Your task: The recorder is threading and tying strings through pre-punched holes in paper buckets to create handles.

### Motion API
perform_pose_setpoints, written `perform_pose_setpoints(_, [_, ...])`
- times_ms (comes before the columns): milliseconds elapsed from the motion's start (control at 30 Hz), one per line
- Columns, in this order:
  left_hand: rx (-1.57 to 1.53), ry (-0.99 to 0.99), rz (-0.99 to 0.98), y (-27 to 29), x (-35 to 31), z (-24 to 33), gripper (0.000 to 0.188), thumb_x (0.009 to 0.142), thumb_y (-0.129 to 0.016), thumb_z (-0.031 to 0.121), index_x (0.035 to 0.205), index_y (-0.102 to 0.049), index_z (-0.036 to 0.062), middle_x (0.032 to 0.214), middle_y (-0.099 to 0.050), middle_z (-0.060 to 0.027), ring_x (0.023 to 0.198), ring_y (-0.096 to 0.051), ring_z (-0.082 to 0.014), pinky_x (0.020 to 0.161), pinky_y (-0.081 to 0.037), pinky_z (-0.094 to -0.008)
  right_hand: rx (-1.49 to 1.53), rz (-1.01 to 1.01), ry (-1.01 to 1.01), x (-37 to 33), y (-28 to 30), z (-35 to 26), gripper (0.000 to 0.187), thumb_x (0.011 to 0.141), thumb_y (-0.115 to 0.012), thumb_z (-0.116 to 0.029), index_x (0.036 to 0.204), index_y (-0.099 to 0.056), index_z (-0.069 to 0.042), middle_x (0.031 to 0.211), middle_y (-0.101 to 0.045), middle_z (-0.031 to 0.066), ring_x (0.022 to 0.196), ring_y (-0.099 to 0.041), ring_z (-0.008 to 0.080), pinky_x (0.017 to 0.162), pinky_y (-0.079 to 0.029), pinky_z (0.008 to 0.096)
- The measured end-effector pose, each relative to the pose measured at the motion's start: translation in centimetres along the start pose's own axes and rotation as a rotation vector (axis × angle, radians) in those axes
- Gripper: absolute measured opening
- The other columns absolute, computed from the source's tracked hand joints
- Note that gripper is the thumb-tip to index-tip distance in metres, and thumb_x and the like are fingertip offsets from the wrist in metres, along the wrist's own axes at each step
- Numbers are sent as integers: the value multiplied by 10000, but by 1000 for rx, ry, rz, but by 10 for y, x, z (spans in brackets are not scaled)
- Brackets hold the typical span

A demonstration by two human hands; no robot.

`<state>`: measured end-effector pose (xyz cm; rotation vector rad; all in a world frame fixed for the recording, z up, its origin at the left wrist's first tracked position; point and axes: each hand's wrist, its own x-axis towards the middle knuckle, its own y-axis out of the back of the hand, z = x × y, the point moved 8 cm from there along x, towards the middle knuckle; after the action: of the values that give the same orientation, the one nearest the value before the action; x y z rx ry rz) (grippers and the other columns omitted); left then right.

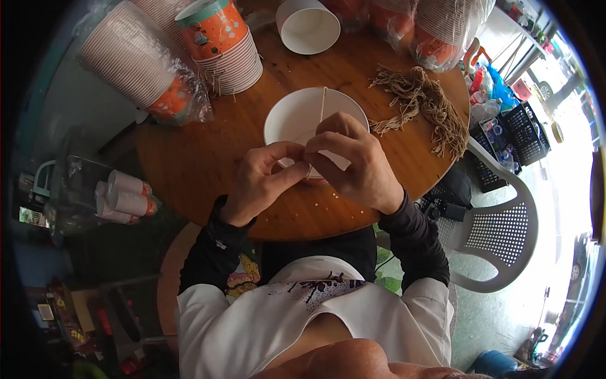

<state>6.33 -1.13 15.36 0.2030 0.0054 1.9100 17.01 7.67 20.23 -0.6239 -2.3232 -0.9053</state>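
A white-lined paper bucket stands at the middle of the round wooden table. A thin piece of twine runs from its far rim across the opening to my hands. My left hand and my right hand meet over the near rim, thumbs and forefingers pinched together. The twine goes into this pinch, and the fingers cover its end. Orange printing on the bucket's outside shows just under my fingers. To the right of the bucket lies a loose bundle of tan twine.
Stacked paper buckets stand at the back left, beside plastic-wrapped stacks. A single bucket lies tipped at the back; more wrapped stacks are at the back right. A plastic chair and black crates stand right of the table.
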Motion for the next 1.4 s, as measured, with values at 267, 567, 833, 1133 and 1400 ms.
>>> perform_pose_setpoints(267, [-139, -22, 72, 1, 0, -4, 197, 961, -602, 118, 1060, -654, -43, 898, -680, -34, 800, -624, -64, 731, -518, -202, 205, 55, -193, -5, 1, 22, 110, 826, -697, -71, 932, -679, -50, 903, -678, 107, 859, -645, 285, 902, -462, 418])
perform_pose_setpoints(567, [12, -107, 153, 4, 0, -4, 156, 953, -602, 106, 1039, -656, -13, 877, -673, -10, 741, -596, -25, 647, -491, -180, -80, 92, -93, -14, 1, 17, 101, 802, -716, -90, 880, -654, -78, 823, -679, 47, 830, -651, 244, 1037, -376, 464])
perform_pose_setpoints(833, [39, -228, 271, 4, -1, -1, 103, 907, -649, 77, 991, -632, 21, 899, -644, -3, 766, -571, -31, 609, -485, -185, -29, 114, -62, -19, -6, 15, 112, 812, -682, -52, 884, -601, -79, 790, -631, 32, 812, -643, 241, 1039, -364, 477])
perform_pose_setpoints(1133, [610, -524, 350, -6, -9, 28, 103, 818, -690, 5, 904, -666, 56, 820, -672, -35, 750, -643, -199, 968, -420, -377, -25, 97, -68, -20, -6, 17, 116, 823, -680, -53, 899, -596, -78, 800, -636, 32, 817, -647, 237, 1048, -353, 481])
perform_pose_setpoints(1400, [394, -385, 282, -1, -4, 19, 85, 811, -643, -19, 879, -644, 32, 829, -634, -43, 771, -617, -162, 825, -476, -317, 20, 70, -93, -18, -4, 13, 124, 804, -672, 0, 903, -607, -36, 832, -649, 49, 799, -652, 229, 1059, -374, 467])
